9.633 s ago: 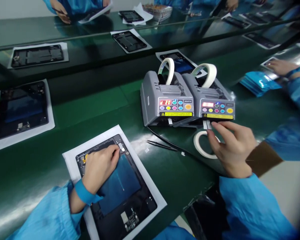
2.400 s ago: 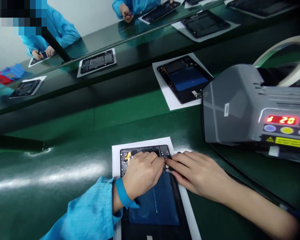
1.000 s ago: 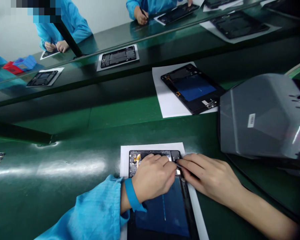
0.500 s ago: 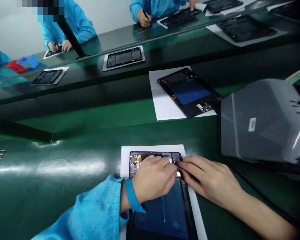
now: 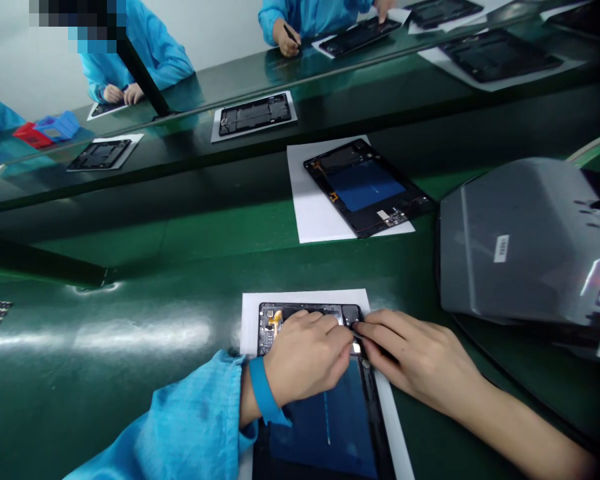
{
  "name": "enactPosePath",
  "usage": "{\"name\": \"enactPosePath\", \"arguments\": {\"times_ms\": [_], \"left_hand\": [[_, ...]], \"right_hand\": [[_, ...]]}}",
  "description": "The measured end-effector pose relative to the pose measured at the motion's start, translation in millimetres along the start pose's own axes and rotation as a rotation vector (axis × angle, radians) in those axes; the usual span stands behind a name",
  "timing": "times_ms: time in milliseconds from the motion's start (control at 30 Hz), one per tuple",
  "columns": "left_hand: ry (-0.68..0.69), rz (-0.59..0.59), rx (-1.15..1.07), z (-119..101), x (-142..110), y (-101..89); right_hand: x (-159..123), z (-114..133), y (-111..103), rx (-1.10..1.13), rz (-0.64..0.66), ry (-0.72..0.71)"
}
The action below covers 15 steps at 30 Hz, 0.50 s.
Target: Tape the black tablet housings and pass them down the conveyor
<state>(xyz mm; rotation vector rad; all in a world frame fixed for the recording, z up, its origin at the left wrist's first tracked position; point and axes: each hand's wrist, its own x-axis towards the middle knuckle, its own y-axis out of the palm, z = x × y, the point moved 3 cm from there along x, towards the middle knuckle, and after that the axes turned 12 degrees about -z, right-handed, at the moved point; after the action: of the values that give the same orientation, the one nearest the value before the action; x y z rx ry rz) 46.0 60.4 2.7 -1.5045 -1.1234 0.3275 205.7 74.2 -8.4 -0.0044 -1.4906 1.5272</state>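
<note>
An opened tablet (image 5: 325,420) with a blue battery area lies on a white sheet (image 5: 251,320) in front of me. My left hand (image 5: 310,350), with a blue band (image 5: 267,390) at the wrist, rests over the tablet's upper part, fingers curled and pinched near its upper right corner. From the right, my right hand (image 5: 415,350) meets it there, thumb and fingers closed together at the tablet's edge. A small dark piece shows between the fingertips; I cannot make out what it is. Orange flex cable (image 5: 276,321) and circuit parts show left of my left hand.
Another opened tablet (image 5: 367,187) lies askew on white paper beyond. A grey machine (image 5: 510,247) with a red light stands at right, its cable running along the bench. Several tablets on sheets (image 5: 255,115) lie along the far strip. Co-workers' hands (image 5: 287,41) work beyond a dark post (image 5: 143,77).
My hands stay almost still. The tablets on the far strip have shifted slightly right, while the askew tablet and its paper have shifted left. A co-worker's hands at the far left have moved a little.
</note>
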Motion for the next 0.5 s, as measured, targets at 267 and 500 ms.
{"name": "enactPosePath", "arguments": {"times_ms": [267, 500], "left_hand": [[-0.001, 0.001, -0.009, -0.4, 1.1, -1.2], [0.002, -0.003, -0.004, -0.3, 0.3, -0.9]], "right_hand": [[-0.5, -0.6, 0.7, 0.026, 0.01, 0.014], [-0.4, 0.2, -0.4, 0.011, -0.004, -0.009]]}}
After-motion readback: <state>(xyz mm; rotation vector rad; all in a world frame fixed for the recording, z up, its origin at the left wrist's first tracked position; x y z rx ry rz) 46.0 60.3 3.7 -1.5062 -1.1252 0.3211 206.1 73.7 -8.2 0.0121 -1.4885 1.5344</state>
